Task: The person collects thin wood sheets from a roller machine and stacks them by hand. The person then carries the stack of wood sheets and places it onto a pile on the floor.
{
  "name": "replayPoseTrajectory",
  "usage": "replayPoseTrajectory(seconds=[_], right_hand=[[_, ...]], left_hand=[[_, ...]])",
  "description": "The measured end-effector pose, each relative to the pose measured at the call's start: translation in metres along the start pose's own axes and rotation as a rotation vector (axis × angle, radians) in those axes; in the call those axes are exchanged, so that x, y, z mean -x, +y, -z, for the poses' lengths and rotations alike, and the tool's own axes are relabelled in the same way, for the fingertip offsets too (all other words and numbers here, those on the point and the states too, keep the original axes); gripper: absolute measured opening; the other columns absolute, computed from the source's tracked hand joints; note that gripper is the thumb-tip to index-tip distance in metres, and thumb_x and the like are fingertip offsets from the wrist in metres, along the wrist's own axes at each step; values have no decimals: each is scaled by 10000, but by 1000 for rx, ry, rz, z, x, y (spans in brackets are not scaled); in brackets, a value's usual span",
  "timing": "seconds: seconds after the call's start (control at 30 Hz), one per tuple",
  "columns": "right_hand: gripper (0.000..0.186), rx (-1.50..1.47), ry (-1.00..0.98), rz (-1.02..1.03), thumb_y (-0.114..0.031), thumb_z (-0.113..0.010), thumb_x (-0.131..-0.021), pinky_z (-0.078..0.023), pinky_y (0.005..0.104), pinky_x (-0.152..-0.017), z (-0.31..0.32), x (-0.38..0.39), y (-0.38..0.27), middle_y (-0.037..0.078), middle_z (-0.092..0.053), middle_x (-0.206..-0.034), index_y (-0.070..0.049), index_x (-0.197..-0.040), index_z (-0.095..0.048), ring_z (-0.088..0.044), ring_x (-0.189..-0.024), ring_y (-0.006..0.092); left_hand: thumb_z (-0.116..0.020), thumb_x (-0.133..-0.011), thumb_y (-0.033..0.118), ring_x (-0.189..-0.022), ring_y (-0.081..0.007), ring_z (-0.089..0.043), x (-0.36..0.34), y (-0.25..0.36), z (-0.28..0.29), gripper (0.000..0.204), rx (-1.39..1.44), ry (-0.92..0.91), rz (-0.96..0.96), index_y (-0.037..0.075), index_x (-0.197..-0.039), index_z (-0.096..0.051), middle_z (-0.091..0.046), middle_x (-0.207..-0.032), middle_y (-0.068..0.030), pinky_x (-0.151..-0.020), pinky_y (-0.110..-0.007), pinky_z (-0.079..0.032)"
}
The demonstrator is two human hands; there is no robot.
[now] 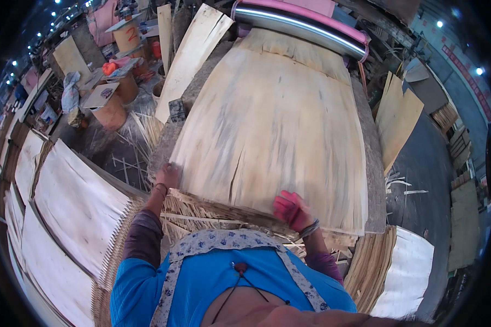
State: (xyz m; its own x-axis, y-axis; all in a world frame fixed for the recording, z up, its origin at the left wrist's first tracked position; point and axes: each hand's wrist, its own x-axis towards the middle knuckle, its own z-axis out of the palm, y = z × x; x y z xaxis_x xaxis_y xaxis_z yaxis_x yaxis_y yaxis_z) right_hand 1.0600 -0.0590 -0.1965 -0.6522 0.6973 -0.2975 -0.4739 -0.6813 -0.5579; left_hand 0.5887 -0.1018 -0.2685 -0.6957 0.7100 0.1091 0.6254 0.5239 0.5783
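Observation:
A wide stack of pale wood veneer sheets [278,120] lies before me, its top sheet streaked grey and split near the front edge. At the stack's near left corner, my left hand [168,175] touches the edge; its fingers are smeared and partly hidden. Over the front edge, right of the split, my right hand [293,211] is closed with fingers curled. It looks pinkish-red, and whatever it holds, if anything, is hidden. A grey band circles the right wrist. Beyond the stack's far end lies a shiny metal roller [300,30] with a pink cover [316,15].
Stacked veneer sheets [82,201] stand at my left, and another veneer pile [403,267] at my right. Long boards lean beside the bench, one at left [193,60] and one at right [398,120]. Brown drums [110,111] and wood scraps [128,169] occupy the left floor.

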Motion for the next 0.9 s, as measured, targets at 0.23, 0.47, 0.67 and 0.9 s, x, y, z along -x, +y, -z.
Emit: replayPoseTrajectory(seconds=[0.23,0.47,0.67,0.9], right_hand=[[425,143,-69,-310,-389,-488,-826,-451,386,-764,-50,8,63,110,-563,-1040,-99,-1137,-484,-559,-905,239],[501,54,38,-183,-481,-473,-803,-444,377,-786,-77,0,93,100,-560,-1055,-93,-1120,-488,-554,-921,229],[502,-252,55,19,-499,-471,-797,-479,360,-668,-38,-25,84,126,-586,-984,-77,-1068,-509,-593,-730,220],[308,-209,47,107,-368,-541,-800,-485,367,-487,-42,-100,27,109,-592,-793,-245,-1076,-475,-556,-537,191]], left_hand=[[-632,-673,75,-627,-114,-553,-45,-13,62,302,570,-81,-171,52,-955,-529,-593,-706,-66,-549,-247,-441],[-582,-695,-49,-646,-123,-546,-40,44,132,311,1046,-229,-113,91,-964,-508,-569,-730,-36,-587,-256,-467],[-568,-700,-51,-684,-152,-577,-46,25,124,285,1134,-216,-92,75,-947,-502,-594,-781,-81,-612,-275,-487],[-618,-696,50,-609,-138,-560,-22,-11,60,349,1148,-323,322,103,-1012,-479,-579,-812,-54,-507,-264,-456]])
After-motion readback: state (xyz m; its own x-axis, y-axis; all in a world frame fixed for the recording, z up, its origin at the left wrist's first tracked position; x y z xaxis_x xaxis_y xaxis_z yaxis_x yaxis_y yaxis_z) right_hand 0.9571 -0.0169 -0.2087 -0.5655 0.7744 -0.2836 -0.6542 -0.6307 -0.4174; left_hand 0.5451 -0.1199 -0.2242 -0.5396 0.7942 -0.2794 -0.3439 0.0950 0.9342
